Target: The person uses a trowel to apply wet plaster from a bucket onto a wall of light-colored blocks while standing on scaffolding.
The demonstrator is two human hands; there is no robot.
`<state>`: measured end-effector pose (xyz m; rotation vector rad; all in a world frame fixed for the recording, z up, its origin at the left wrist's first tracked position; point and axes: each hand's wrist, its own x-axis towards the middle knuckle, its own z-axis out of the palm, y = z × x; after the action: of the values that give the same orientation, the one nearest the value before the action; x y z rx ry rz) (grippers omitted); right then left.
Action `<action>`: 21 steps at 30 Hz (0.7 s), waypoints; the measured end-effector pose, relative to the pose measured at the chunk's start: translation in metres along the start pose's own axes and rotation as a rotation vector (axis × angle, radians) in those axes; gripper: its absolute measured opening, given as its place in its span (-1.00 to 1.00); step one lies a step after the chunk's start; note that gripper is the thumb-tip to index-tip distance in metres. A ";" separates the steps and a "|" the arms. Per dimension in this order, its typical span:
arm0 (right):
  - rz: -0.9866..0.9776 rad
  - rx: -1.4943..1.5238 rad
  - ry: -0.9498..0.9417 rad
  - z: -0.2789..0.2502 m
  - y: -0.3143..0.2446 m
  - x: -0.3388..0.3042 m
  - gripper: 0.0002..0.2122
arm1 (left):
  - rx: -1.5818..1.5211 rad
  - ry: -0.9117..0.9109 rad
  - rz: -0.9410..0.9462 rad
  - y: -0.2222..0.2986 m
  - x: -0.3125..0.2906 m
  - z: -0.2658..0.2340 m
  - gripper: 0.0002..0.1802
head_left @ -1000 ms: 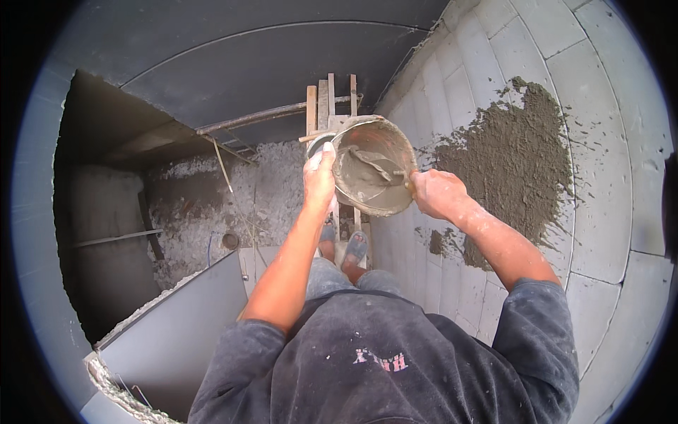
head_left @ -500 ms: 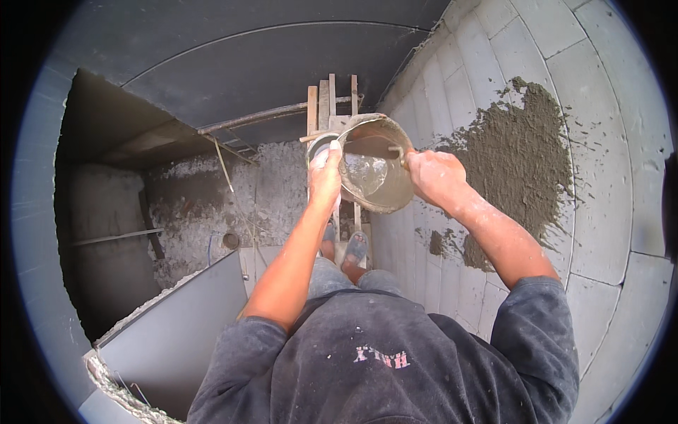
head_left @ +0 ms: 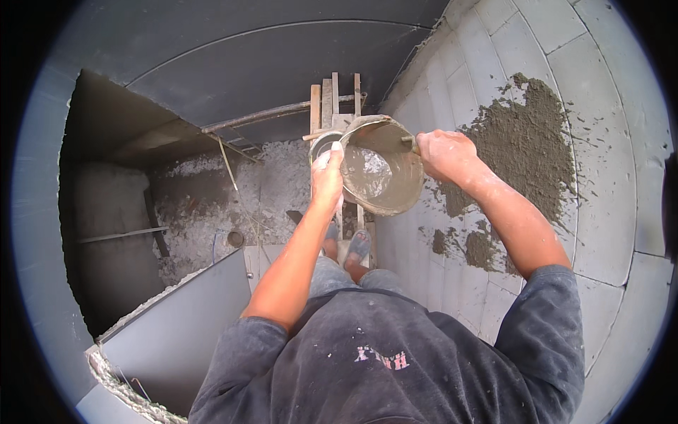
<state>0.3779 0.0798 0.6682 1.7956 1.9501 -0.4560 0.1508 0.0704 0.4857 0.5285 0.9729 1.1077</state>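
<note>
A mortar-smeared bucket [head_left: 399, 180] is tilted in front of me, its mouth showing wet grey slurry with a shiny patch. My left hand [head_left: 326, 180] is closed on the bucket's left rim, thumb on top. A second round rim [head_left: 321, 143] shows just left of the bucket, partly behind that hand; what it belongs to is unclear. My right hand [head_left: 446, 154] grips the handle of a trowel [head_left: 409, 141] at the bucket's right rim. The trowel's blade is mostly hidden inside the bucket. Rough wet mortar [head_left: 522, 145] covers part of the block wall just right of my right hand.
Wooden planks [head_left: 326, 106] run beneath the bucket, and my sandalled feet [head_left: 358, 244] stand on boards. The grey block wall [head_left: 600, 177] rises at the right. A large opening [head_left: 106, 212] and a cut panel [head_left: 187, 311] lie left, with a pole [head_left: 258, 114] beyond.
My right hand and the trowel have moved a little right, drawing the trowel partly outward from the bucket. The bucket has shifted slightly right, still in my left hand.
</note>
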 end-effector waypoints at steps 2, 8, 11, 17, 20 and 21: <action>-0.045 -0.094 -0.078 0.015 -0.013 0.005 -0.75 | 0.021 -0.005 0.005 0.002 0.003 -0.003 -0.58; -0.153 -0.065 -0.329 0.029 -0.012 0.005 -0.75 | 0.069 0.019 0.088 -0.008 0.003 -0.003 -0.43; -0.142 0.239 -0.095 0.013 -0.001 -0.007 -0.78 | -0.002 0.034 -0.007 -0.005 -0.002 -0.003 -0.43; -0.091 -0.107 -0.086 0.038 -0.015 -0.014 -0.79 | -0.041 -0.015 -0.021 0.001 0.005 0.006 -0.47; -0.089 0.010 -0.135 0.032 -0.019 -0.015 -0.79 | -0.063 0.004 -0.022 -0.001 0.007 0.004 -0.48; -0.068 0.106 -0.112 0.032 -0.019 -0.016 -0.79 | -0.079 0.009 -0.016 -0.002 0.005 0.006 -0.48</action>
<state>0.3635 0.0479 0.6486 1.7314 1.9467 -0.6788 0.1577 0.0749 0.4846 0.4511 0.9357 1.1301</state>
